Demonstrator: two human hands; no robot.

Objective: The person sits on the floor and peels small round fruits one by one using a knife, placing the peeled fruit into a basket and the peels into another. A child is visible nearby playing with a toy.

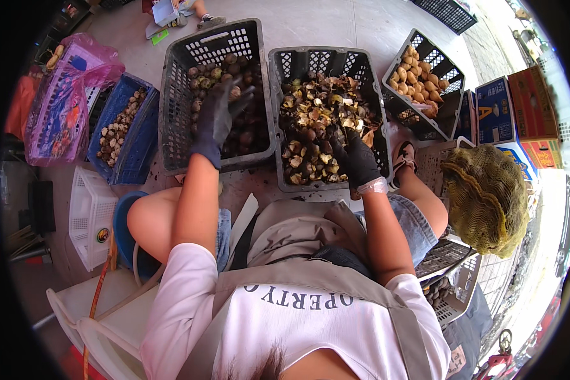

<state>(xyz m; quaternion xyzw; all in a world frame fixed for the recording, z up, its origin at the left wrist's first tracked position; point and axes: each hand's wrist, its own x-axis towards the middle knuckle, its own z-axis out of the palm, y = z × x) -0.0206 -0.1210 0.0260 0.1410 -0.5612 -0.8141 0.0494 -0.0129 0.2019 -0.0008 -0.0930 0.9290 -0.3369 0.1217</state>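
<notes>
My left hand [217, 116], in a dark glove, reaches into the left black plastic crate [171, 164] over round brown-purple corms or bulbs [204, 80]. Its thumb and fingers are spread, with one lighter brown round piece [235, 93] between them. I cannot tell whether they touch it. My right hand [358, 159], gloved in black with a clear band at the wrist, is low over the middle black crate [283, 164]. Brown and yellow peelings [313, 114] fill much of that crate. The right fingertips blend into the dark contents, so any held item is unclear. A brown handle-like end [355, 193] shows below that wrist.
A third black crate [420, 124] holds tan pointed bulbs [415, 76]. At left are a blue crate [140, 152] with small pale bulbs and a pink plastic bag [80, 85]. A yellow mesh sack [489, 199] and cartons [496, 111] stand right. Another person's foot [211, 21] shows beyond.
</notes>
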